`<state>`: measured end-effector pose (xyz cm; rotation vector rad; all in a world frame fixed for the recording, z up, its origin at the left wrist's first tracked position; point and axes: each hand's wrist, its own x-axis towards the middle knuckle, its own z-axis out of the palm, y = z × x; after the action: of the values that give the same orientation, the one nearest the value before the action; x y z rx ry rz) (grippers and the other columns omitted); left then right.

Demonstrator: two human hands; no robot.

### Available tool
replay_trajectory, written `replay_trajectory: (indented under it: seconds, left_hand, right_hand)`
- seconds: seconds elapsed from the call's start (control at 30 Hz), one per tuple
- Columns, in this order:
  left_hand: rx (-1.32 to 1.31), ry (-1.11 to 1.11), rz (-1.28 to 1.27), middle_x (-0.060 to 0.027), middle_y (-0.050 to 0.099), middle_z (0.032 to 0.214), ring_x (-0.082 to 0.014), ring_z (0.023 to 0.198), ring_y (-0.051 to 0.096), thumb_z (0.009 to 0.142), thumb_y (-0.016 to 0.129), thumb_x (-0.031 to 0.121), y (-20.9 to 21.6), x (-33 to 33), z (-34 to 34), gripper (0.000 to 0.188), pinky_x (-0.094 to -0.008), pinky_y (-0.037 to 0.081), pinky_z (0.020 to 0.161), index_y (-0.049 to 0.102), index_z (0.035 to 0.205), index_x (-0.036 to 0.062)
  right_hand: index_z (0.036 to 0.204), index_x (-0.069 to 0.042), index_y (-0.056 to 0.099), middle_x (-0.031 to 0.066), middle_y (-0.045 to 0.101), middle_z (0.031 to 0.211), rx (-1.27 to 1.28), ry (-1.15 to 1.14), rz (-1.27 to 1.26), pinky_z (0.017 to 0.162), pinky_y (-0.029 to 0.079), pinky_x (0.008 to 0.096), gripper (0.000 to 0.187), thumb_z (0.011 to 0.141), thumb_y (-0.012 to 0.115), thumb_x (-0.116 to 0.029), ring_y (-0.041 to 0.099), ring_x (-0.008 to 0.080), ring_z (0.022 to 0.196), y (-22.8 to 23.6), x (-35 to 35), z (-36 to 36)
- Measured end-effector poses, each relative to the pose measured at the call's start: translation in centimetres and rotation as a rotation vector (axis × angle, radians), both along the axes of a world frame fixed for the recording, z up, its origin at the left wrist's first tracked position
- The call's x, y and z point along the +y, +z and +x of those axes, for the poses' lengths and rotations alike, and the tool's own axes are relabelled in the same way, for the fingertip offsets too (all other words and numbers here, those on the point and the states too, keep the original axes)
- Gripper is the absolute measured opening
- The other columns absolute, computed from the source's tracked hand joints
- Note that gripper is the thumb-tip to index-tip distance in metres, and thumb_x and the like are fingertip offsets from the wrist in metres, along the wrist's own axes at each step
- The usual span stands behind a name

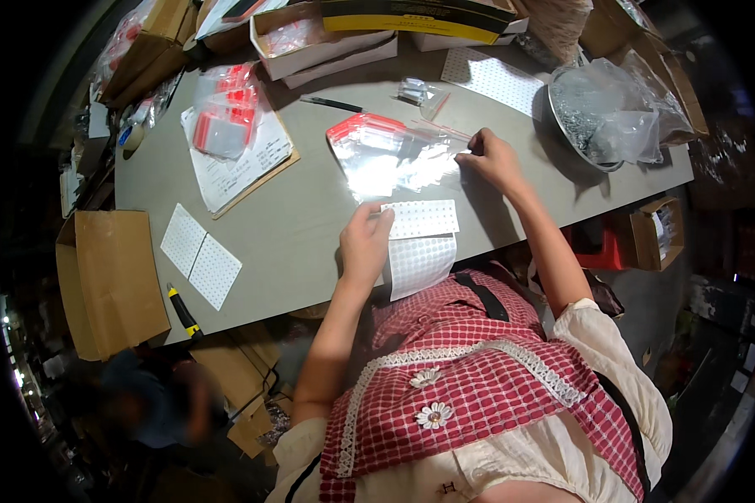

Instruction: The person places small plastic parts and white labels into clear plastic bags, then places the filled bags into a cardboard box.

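Observation:
My left hand (365, 247) is closed on the left edge of a white sheet with rows of small dots (424, 216). Beneath and nearer me, a sheet of round clear stickers (424, 264) hangs past the table edge toward my apron. My right hand (491, 159) is pinched at the right end of a spread of clear zip bags with red tops (373, 151). One bag's red strip runs up to those fingertips; what lies between them is too small to make out. A black pen (331, 104) rests behind the bags.
A metal bowl of small parts (579, 126), partly covered by plastic, stands at right. Another dotted sheet (493, 80) lies behind. At left are a clipboard with papers (252, 172), bagged red-topped packets (225, 130), two dotted sheets (214, 272), a cutter (184, 310) and a cardboard box (117, 285).

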<state>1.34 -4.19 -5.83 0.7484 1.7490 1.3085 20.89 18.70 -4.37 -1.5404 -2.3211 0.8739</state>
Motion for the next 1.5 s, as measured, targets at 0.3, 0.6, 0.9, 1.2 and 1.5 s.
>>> replay_trajectory:
  seconds: [0.3, 0.6, 0.9, 1.2, 1.5]
  left_hand:
    - [0.182, -0.164, -0.081, -0.0127, 0.068, 0.067, -0.0227, 0.06, 0.063, 0.097, 0.066, 0.03, 1.5, 4.9, 3.2, 0.028, -0.0381, 0.048, 0.06, 0.064, 0.097, 0.0027]
    - [0.135, -0.092, -0.078, 0.0045, 0.057, 0.06, -0.0019, 0.057, 0.042, 0.097, 0.069, 0.021, 1.3, 4.7, 3.9, 0.022, -0.0246, 0.032, 0.052, 0.063, 0.091, 0.0002]
    - [0.023, -0.012, -0.144, -0.012, 0.074, 0.077, -0.019, 0.067, 0.066, 0.093, 0.071, 0.03, 0.2, 4.4, 1.8, 0.027, -0.0328, 0.05, 0.067, 0.069, 0.098, 0.0039]
    - [0.779, -0.188, 0.227, -0.0202, 0.068, 0.117, -0.0384, 0.109, 0.062, 0.088, 0.068, 0.015, 2.3, 4.5, 4.0, 0.015, -0.0469, 0.045, 0.099, 0.068, 0.096, 0.0027]
    - [0.873, -0.378, 0.238, -0.0226, 0.06, 0.139, -0.0374, 0.136, 0.049, 0.086, 0.069, 0.016, 0.2, 5.3, 5.4, 0.015, -0.05, 0.03, 0.116, 0.068, 0.088, 0.001]
  right_hand:
    - [0.099, -0.001, 0.061, 0.0186, 0.064, 0.095, 0.285, 0.488, 0.165, 0.08, 0.051, 0.0474, 0.02, 0.085, 0.068, -0.013, 0.063, 0.0393, 0.092, 3.5, -5.0, 0.5]
    - [0.102, -0.003, 0.063, 0.0144, 0.062, 0.096, 0.133, 0.551, 0.298, 0.08, 0.054, 0.0434, 0.024, 0.079, 0.068, -0.005, 0.064, 0.0347, 0.093, 3.7, -7.1, 0.3]
    - [0.104, -0.005, 0.069, 0.0129, 0.067, 0.099, 0.248, 0.681, 0.27, 0.075, 0.055, 0.0401, 0.025, 0.079, 0.068, -0.006, 0.067, 0.0305, 0.088, 3.2, -6.5, -0.3]
    - [0.087, 0.001, 0.068, 0.0219, 0.071, 0.088, 0.068, 0.333, 0.295, 0.076, 0.055, 0.0494, 0.021, 0.084, 0.068, -0.02, 0.069, 0.0395, 0.086, -1.0, -0.9, -5.1]
    - [0.094, 0.0, 0.068, 0.021, 0.072, 0.093, -0.159, 0.295, 0.16, 0.074, 0.055, 0.0456, 0.027, 0.087, 0.073, -0.025, 0.07, 0.0358, 0.083, 1.9, 1.7, -1.1]
